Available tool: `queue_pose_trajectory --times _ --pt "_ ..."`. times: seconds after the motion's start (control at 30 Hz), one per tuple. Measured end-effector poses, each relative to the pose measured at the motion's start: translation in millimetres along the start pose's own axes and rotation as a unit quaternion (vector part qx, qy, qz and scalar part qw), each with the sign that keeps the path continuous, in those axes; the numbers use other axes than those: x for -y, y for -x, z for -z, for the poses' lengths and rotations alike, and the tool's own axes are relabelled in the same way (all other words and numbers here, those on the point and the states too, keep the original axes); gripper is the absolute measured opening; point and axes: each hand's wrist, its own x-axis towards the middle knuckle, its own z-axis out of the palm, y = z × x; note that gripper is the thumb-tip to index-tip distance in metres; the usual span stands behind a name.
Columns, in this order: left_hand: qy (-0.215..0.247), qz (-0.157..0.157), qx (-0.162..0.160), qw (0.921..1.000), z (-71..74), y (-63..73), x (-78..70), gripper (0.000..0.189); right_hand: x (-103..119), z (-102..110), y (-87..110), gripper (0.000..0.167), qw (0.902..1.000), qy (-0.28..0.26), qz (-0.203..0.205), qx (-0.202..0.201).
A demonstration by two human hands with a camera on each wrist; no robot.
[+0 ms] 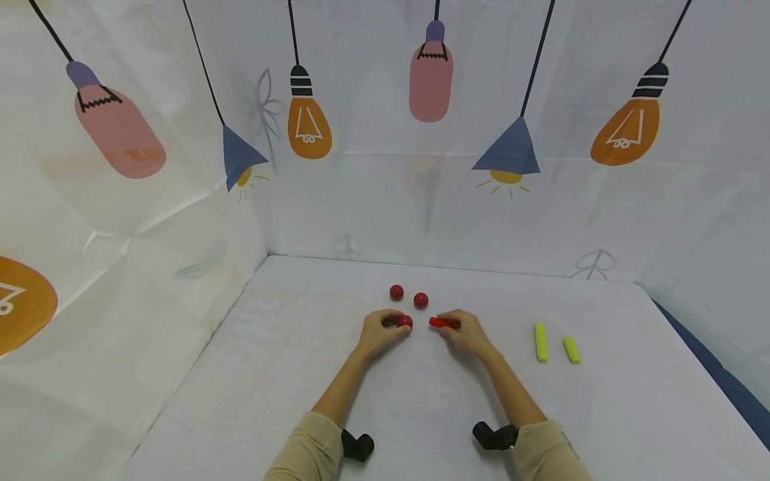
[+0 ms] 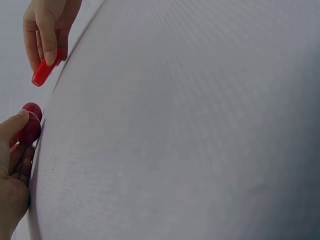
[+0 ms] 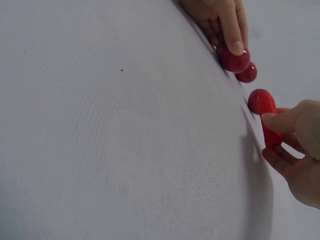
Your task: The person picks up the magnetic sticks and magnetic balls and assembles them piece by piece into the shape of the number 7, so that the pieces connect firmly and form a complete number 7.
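1 red ball [image 1: 406,322] sits in left hand [image 1: 377,332], red stick [image 3: 270,131] in right hand [image 1: 469,333].

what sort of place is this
Probably a makeshift recording booth: white sheets printed with hanging lamps line the back and sides of a white tabletop, and black wrist-worn devices are in view.

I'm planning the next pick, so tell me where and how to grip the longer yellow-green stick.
Pinch the longer yellow-green stick at mid-length across its long sides, probably from above and slightly left: it lies lengthwise away from the person, with the shorter stick beside it on the right. The right hand holds a red piece, so would need freeing first.
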Motion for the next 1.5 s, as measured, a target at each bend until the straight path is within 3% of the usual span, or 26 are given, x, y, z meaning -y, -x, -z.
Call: queue_pose_trajectory --times 0.3,0.57,1.5 --pt "-0.005 0.004 0.001 1.0000 0.2 0.2 0.4 0.035 7 -5 -0.9 0.029 0.9996 -0.005 0.026 -0.003" --pt "-0.004 -0.005 0.000 1.0000 0.7 -0.4 -0.8 0.036 7 -9 -3.3 0.029 0.9999 -0.012 0.007 0.002" --pt "0.004 -0.031 -0.011 0.9995 -1.1 -0.8 0.3 0.034 13 -16 -8.4 0.027 0.9989 -0.017 0.042 0.006"
